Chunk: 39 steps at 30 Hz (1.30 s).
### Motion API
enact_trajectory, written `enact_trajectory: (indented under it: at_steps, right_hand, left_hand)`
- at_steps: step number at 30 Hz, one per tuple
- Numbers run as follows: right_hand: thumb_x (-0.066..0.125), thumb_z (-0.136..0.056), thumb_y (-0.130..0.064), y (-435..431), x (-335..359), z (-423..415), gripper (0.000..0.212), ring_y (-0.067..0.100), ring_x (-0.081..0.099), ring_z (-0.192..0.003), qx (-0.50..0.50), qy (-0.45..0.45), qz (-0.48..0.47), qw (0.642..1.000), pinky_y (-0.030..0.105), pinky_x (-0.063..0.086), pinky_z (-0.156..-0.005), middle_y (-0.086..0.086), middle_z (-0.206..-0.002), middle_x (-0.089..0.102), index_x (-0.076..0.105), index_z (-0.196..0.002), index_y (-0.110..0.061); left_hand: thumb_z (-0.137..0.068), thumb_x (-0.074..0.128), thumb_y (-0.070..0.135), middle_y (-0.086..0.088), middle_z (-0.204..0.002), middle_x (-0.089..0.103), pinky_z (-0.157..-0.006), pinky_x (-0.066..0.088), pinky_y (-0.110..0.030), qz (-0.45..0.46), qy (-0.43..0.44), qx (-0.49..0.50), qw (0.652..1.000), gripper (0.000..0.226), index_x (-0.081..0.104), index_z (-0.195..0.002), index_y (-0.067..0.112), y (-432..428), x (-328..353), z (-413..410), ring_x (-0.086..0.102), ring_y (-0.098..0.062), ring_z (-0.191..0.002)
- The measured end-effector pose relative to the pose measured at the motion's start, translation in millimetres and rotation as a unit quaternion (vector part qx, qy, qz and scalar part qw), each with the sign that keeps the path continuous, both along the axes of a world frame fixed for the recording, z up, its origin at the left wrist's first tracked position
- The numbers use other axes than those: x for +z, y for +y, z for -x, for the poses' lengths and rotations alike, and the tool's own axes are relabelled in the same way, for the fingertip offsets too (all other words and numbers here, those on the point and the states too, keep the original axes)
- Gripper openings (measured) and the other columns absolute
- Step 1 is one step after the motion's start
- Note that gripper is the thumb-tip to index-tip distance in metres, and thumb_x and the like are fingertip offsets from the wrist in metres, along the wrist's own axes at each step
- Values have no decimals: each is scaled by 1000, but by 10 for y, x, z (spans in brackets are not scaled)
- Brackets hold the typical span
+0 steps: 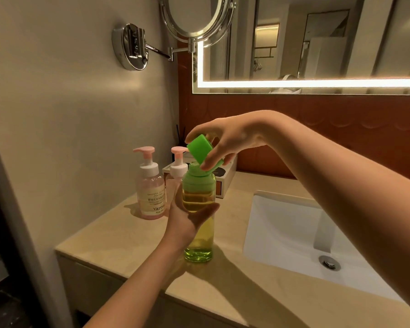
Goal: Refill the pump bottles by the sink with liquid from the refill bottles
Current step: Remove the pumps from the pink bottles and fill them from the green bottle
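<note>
A clear refill bottle [199, 235] of yellow-green liquid stands upright on the beige counter [118, 237], left of the sink. My left hand [187, 214] grips its middle from the left. My right hand [225, 143] pinches the bottle's green flip cap [199, 149], tilted open above the green collar and spout. Two pump bottles with pink heads stand behind: the left pump bottle [150, 185] with a pale label, and the second pump bottle [178, 165] partly hidden by the refill bottle and my left hand.
A white sink basin [294, 237] with a metal drain lies to the right. A white box [225, 183] stands behind the bottles against the red-brown backsplash. A chrome swing-arm mirror [194, 17] hangs on the left wall, beside a lit wall mirror.
</note>
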State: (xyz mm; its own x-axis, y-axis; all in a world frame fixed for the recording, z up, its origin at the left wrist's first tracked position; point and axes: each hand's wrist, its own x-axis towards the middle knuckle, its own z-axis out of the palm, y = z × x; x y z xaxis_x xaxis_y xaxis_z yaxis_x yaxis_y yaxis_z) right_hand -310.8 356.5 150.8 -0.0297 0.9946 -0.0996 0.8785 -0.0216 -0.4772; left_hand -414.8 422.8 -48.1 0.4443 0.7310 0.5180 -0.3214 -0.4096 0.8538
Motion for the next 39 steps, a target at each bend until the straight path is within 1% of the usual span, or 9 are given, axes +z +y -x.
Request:
enact_trajectory:
  at_steps: [2, 5, 10, 13, 17, 21, 24, 29, 39]
  right_hand:
    - [72, -76, -12, -63, -38, -98, 63, 18, 56, -97, -3, 38, -12, 999, 24, 57, -74, -4, -110, 49, 43, -131, -25]
    - [71, -76, -11, -156, -127, -251, 58, 18, 58, -100, -9, 105, -35, 994, 25, 56, -78, -1, -110, 52, 45, -126, -24]
    - [70, -77, -10, -242, -327, -494, 53, 18, 59, -98, -39, 187, -110, 975, 20, 56, -74, 3, -108, 52, 45, -123, -19]
    - [72, -76, -14, -232, -474, -632, 55, 15, 56, -95, -73, 186, -157, 967, 17, 54, -73, 1, -107, 52, 45, -124, -17]
    - [76, -72, -18, -172, -758, -821, 58, 16, 55, -98, -132, 190, -195, 953, 23, 52, -79, 3, -111, 53, 46, -122, -16]
    - [80, -69, -15, -87, -1108, -972, 64, 18, 55, -103, -182, 201, -186, 944, 27, 51, -83, 6, -114, 54, 44, -122, -15]
    - [80, -69, -14, -20, -1375, -1028, 68, 16, 53, -104, -199, 188, -169, 947, 24, 48, -81, 5, -116, 53, 44, -126, -13]
    - [80, -69, -18, 93, -1750, -1064, 69, 15, 51, -103, -222, 183, -126, 949, 23, 46, -82, 2, -114, 53, 44, -128, -12]
    - [81, -69, -28, 259, -2241, -988, 60, 10, 50, -95, -242, 158, -115, 950, 14, 42, -65, -8, -104, 50, 44, -116, -22]
  left_hand:
    - [-47, 80, 44, 5, -105, 62, -81, 54, -23, 5, 8, 5, 1000, 77, 45, -116, 33, 14, -1, -22, 63, -5, -96]
    - [-51, 79, 36, 10, -102, 63, -73, 51, -12, -5, 11, 25, 1000, 66, 48, -109, 33, 49, -1, -80, 63, 3, -92]
    - [-55, 76, 42, 17, -103, 60, -67, 44, -1, -9, 21, 35, 999, 61, 46, -108, 40, 88, 10, -203, 58, 13, -90]
    - [-58, 74, 47, 26, -106, 54, -67, 41, 1, -16, 40, 49, 998, 68, 37, -115, 44, 122, 39, -278, 54, 18, -91]
    - [-68, 73, 42, 29, -106, 46, -71, 36, 0, -21, 66, 67, 995, 68, 28, -119, 43, 217, 67, -394, 49, 12, -95]
    - [-78, 70, 36, 13, -128, 38, -95, 29, -22, -30, 96, 79, 992, 81, 17, -139, 29, 329, 74, -507, 36, -3, -116]
    - [-79, 68, 39, 0, -145, 28, -104, 24, -31, -31, 125, 103, 986, 88, 11, -145, 24, 411, 90, -587, 27, -14, -131]
    - [-83, 63, 40, -6, -149, 20, -114, 20, -49, -35, 161, 126, 978, 86, 6, -145, 21, 509, 121, -698, 18, -24, -140]
    - [-90, 56, 34, -7, -156, 0, -114, 7, -41, -21, 191, 169, 967, 90, -12, -146, 16, 550, 148, -901, -1, -26, -143]
